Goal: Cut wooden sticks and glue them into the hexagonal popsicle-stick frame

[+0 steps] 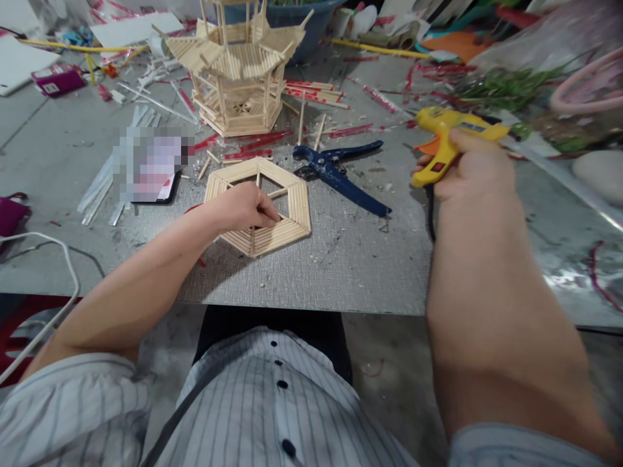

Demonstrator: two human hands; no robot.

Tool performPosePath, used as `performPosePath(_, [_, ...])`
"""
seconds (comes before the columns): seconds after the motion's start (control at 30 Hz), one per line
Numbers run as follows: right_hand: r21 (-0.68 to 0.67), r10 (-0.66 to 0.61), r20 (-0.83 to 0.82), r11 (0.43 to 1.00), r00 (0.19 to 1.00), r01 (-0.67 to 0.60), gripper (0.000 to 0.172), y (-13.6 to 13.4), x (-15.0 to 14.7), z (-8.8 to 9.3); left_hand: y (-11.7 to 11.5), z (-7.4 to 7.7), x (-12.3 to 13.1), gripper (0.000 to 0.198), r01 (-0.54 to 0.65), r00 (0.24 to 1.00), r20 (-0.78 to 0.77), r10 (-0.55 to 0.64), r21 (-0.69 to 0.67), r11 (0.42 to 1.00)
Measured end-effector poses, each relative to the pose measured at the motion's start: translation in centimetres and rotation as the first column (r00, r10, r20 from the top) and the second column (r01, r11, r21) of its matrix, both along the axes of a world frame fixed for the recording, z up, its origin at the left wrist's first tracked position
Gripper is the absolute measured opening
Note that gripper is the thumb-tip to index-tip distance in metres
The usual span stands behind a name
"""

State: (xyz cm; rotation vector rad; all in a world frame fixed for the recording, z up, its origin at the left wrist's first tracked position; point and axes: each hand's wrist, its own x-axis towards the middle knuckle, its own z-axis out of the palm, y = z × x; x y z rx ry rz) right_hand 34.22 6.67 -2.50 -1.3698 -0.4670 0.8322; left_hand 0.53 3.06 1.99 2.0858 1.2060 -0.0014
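A flat hexagonal frame of thin wooden sticks (296, 201) lies on the table in front of me, with sticks crossing its open middle. My left hand (248, 206) reaches over it, fingers pinched together low at the near inner edge. Whatever those fingertips pinch is hidden or too small to name. My right hand (474, 162) is wrapped round the handle of a yellow glue gun (440, 146), its nozzle pointing left, held right of the frame. Between them rests a pair of blue-handled cutters (341, 178).
A wooden-stick pavilion model (238, 78) stands at the back, before a blue tub (311, 32). Left of the frame lie a phone (156, 172) and clear glue sticks (104, 168). Red wrapper strips (257, 144) and stick pieces are scattered about. The table's front edge (311, 310) is close to me.
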Motion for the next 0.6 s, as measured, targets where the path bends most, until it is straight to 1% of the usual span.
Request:
performPosePath(0.03, [-0.058,-0.065,-0.019,0.996,0.998,0.064,0.019,-0.3,-0.6,0.5,0.0,0.0,0.0,0.025,0.004,1.000,0.002,-0.004,0.004,1.000])
performPosePath(0.1, [-0.111,-0.103,-0.035,0.989,0.994,0.099,0.017,-0.8,-1.6,1.3,0.0,-0.1,0.0,0.024,0.009,1.000,-0.005,-0.009,0.016,1.000])
performPosePath(0.23, [-0.128,-0.098,-0.037,0.987,0.994,0.093,0.017,-1.2,-2.3,2.1,0.0,-0.1,0.0,0.026,0.016,1.000,-0.018,-0.016,0.021,1.000])
performPosePath(0.37, [-0.125,-0.096,-0.024,0.988,0.995,0.093,0.018,-1.0,-1.9,1.9,0.1,0.1,-0.1,0.028,0.041,0.998,-0.039,-0.041,-0.003,0.999])
performPosePath(0.6, [-0.064,-0.077,-0.007,0.995,0.997,0.076,0.016,-0.6,-1.2,1.0,0.4,0.3,-0.4,0.030,0.094,0.994,-0.059,-0.097,-0.045,0.995])
